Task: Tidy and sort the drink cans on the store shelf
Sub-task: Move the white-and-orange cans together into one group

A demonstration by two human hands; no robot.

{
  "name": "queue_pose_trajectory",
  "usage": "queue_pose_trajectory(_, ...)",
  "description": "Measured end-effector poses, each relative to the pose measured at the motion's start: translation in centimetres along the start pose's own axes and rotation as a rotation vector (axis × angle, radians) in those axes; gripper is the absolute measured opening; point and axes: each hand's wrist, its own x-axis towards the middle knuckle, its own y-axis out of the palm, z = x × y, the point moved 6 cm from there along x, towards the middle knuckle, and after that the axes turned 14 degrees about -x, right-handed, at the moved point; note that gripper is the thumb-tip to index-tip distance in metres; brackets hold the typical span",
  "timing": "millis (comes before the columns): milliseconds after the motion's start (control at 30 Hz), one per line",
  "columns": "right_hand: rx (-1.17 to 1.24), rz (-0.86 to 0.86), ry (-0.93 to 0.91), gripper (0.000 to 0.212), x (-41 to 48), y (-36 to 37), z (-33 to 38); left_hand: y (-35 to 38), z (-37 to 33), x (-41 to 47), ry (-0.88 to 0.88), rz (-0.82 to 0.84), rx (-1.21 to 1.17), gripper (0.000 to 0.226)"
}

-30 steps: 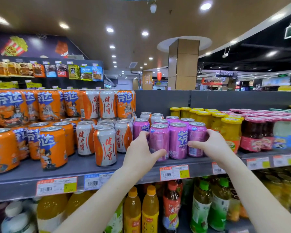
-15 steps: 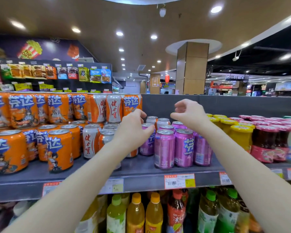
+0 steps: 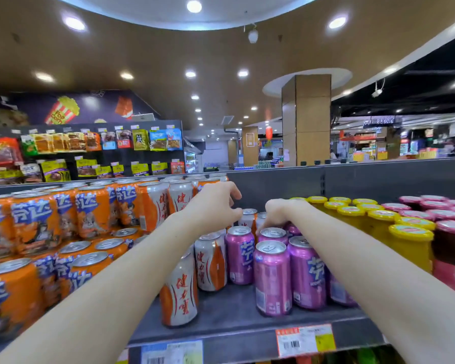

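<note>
Purple drink cans (image 3: 272, 279) stand in rows on the grey shelf (image 3: 221, 313), right of centre. Silver-and-orange cans (image 3: 179, 292) stand to their left, and more silver cans (image 3: 248, 216) sit at the back. My right hand (image 3: 279, 212) reaches over the purple rows, its fingers curled down round the top of a rear purple can (image 3: 292, 229), which is mostly hidden. My left hand (image 3: 216, 203) hovers above the back silver cans with loosely curled fingers, holding nothing.
Orange cans (image 3: 34, 219) are stacked two high along the left. Yellow-lidded jars (image 3: 410, 245) and red-lidded jars (image 3: 452, 248) fill the right. A grey back panel (image 3: 273, 185) closes the shelf behind. Price tags (image 3: 305, 340) line the front edge.
Both hands left the front purple cans, rose, and moved toward the shelf's back. My right hand has come down onto a rear purple can; the left hovers over the silver cans.
</note>
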Motion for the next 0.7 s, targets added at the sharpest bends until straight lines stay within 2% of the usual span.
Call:
queue_pose_trajectory(133,0.045,0.037,0.005,0.047,1.1,0.6,0.0,0.9,-0.1,2.2,-0.011,0.031,0.030,0.038)
queue_pose_trajectory(233,0.072,-0.002,0.002,0.046,1.0,0.0,-0.3,1.7,0.0,3.8,-0.022,0.058,0.033,0.039)
queue_pose_trajectory(433,0.240,-0.186,-0.025,0.085,-0.2,-3.0,-2.2,5.3,1.1,6.8,-0.074,0.122,0.059,0.052)
queue_pose_trajectory(533,0.384,-0.283,-0.016,0.092,-1.2,-4.8,-3.8,6.3,1.3,8.4,-0.102,0.118,0.050,0.057)
queue_pose_trajectory(700,0.634,-0.330,-0.008,0.093,-2.5,-5.8,-6.7,7.4,2.2,10.5,-0.163,0.104,0.077,0.057)
